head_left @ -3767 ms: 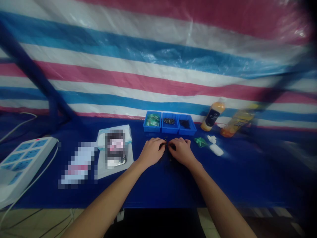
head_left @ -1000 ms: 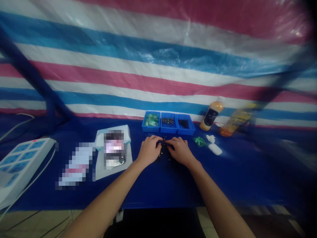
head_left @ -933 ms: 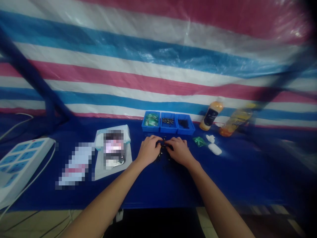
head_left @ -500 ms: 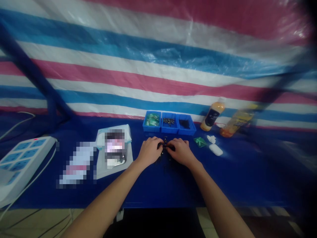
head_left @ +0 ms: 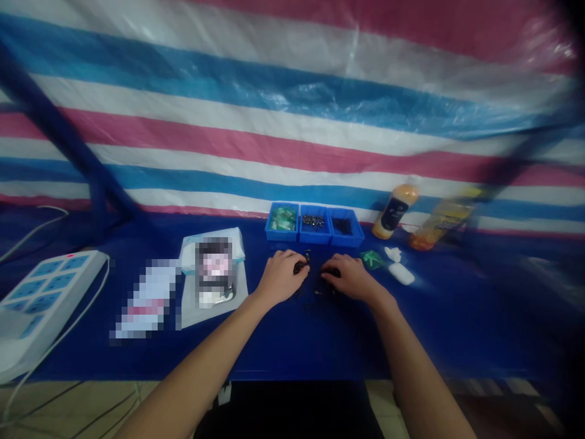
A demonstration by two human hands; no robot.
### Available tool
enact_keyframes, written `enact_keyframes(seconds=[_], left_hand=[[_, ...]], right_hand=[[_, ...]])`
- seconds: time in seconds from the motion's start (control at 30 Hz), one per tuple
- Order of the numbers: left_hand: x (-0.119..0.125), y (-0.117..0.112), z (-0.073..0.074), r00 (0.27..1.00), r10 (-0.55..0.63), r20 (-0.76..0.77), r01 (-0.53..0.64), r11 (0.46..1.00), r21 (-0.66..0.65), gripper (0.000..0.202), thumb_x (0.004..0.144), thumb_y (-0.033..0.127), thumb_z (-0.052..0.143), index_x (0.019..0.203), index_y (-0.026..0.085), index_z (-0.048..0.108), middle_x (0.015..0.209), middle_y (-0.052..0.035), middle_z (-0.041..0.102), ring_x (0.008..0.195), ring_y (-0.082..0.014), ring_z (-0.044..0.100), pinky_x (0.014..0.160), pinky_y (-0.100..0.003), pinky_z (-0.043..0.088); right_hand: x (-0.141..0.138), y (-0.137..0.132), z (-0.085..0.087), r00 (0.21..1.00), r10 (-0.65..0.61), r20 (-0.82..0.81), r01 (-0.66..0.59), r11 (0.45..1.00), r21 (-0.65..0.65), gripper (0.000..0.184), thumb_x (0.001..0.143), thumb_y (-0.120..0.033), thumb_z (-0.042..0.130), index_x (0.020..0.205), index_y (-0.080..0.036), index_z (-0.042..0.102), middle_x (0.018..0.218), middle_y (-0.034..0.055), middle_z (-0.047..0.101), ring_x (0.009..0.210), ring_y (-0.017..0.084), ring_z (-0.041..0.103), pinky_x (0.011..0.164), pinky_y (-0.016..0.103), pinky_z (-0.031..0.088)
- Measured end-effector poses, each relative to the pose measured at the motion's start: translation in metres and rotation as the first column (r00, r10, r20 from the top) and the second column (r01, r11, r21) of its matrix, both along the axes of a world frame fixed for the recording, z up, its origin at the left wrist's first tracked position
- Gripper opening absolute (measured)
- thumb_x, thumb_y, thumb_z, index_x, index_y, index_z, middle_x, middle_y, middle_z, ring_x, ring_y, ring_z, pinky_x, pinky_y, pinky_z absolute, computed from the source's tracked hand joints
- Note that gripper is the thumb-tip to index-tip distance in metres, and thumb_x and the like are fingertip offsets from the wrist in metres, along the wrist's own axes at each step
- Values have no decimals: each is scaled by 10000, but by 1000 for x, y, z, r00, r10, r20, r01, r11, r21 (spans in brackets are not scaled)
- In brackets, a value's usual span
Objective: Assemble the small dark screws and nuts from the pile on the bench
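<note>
Left hand [head_left: 280,277] curled, fingers [head_left: 295,268] nearly closed around a small dark part [head_left: 301,266], the grip half hidden. Right hand [head_left: 348,275] low over scattered dark parts [head_left: 317,292], any hold impossible to tell. Both on the blue tabletop [head_left: 434,329], just below three blue bins [head_left: 313,224]. Packets [head_left: 212,268] to the left pixelated, unreadable.
</note>
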State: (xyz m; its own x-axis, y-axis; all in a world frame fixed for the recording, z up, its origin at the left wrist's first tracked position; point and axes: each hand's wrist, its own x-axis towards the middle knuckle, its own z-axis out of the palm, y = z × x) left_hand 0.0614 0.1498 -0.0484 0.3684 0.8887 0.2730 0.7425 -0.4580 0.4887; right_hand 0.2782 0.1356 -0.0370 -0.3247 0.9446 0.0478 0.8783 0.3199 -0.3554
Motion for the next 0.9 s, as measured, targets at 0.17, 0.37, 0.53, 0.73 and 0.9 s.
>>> enact_keyframes(seconds=[0.17,0.37,0.53,0.73,0.9], left_hand=[[2,-1,0,1000,-23,4,23,999,-25,261,936,397,487,1023,253,686,1114,-56,636,1048,-278,523,901,-466,402],[1,0,-2,1000,-28,1,28,999,-23,247,942,363,478,1044,261,678,1128,-50,632,1054,-277,520,894,-464,402],[2,1,-2,999,-30,24,30,999,-12,239,938,354,487,1050,256,675,1119,-53,633,1053,-274,532,887,-453,410],[2,1,-1,999,-34,21,34,999,1,220,930,351,508,1033,258,679,1095,-50,639,1035,-273,541,871,-445,418],[1,0,-2,999,-39,-7,39,999,-1,236,924,354,513,1059,251,676,1089,-66,636,1045,-280,539,859,-435,428]], right_hand=[[-11,1,-3,999,29,-20,-29,999,18,145,907,-284,565,954,-261,700,969,34,646,942,203,558,801,343,315],[-14,3,-7,999,-8,-46,9,1000,29,181,926,-251,528,987,-274,698,1001,36,646,974,211,552,822,351,323],[-14,5,-7,987,-25,-160,35,998,61,255,963,-246,444,1056,-266,681,1042,55,628,1013,204,559,856,355,354],[-16,3,-3,907,-27,-420,69,994,84,207,935,-261,463,1021,-222,648,1004,42,663,947,180,615,859,337,419],[-15,0,6,756,-39,-653,-9,998,-70,167,831,-322,607,910,-182,653,867,39,702,822,178,655,766,294,473]])
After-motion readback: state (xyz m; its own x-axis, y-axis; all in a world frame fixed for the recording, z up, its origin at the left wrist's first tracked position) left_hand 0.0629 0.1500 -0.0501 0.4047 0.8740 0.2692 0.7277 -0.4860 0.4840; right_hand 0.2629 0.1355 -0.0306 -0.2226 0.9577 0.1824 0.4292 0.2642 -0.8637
